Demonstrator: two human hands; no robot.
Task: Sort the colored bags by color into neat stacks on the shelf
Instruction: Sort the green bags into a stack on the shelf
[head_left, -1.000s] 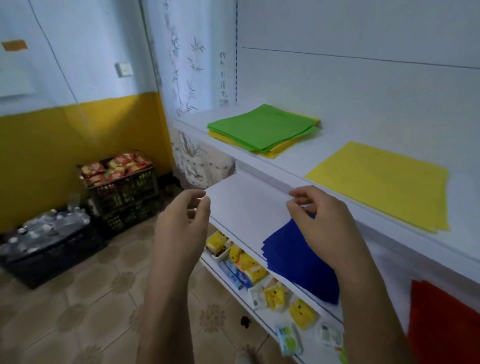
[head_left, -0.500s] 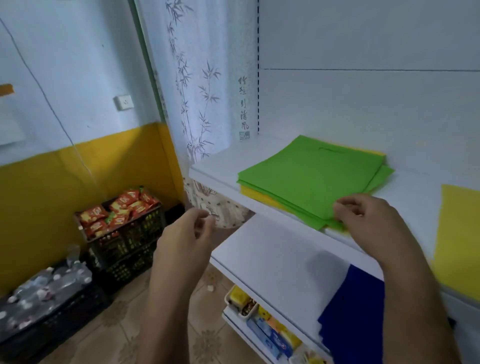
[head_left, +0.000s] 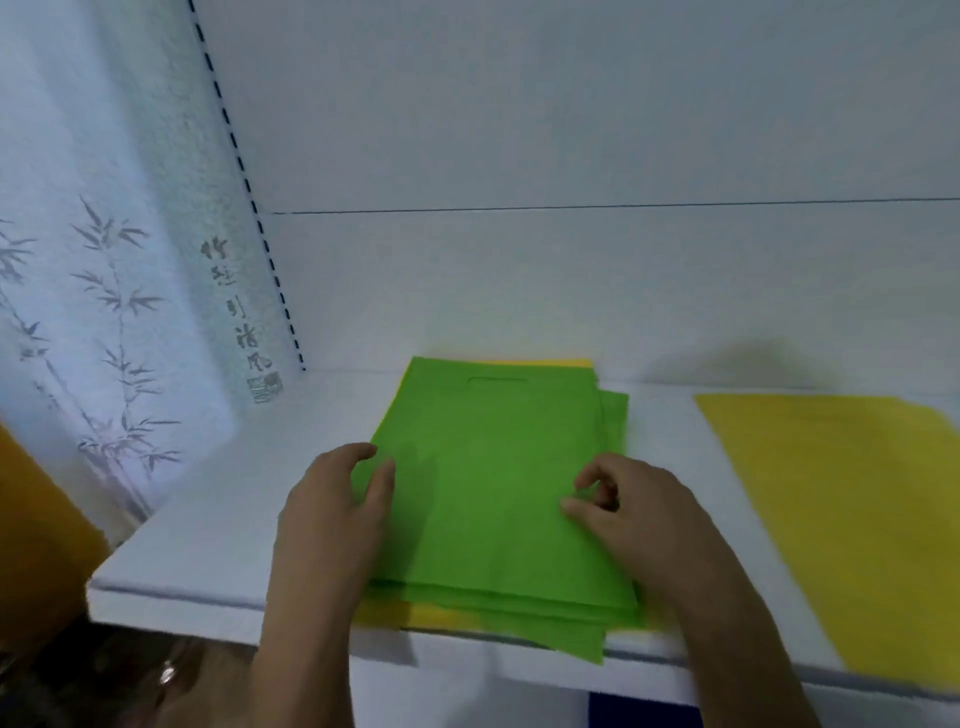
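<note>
A stack of green bags lies on the white shelf, on top of yellow bags that peek out at the front and back edges. The lower green bags stick out askew at the front right. My left hand rests at the stack's left edge, fingers relaxed, thumb on the top green bag. My right hand lies on the stack's right part with loosely curled fingers; its fingertips touch the top bag and no fabric is lifted. To the right, a separate yellow bag lies flat on the same shelf.
The shelf's white back panel rises behind the bags. A curtain with bamboo print hangs at the left. A blue bag shows on the lower shelf under the front edge. An orange wall section stands at the far left.
The view has moved up and closer to the upper shelf. Both hands rose from in front of the lower shelf and now lie on the green stack.
</note>
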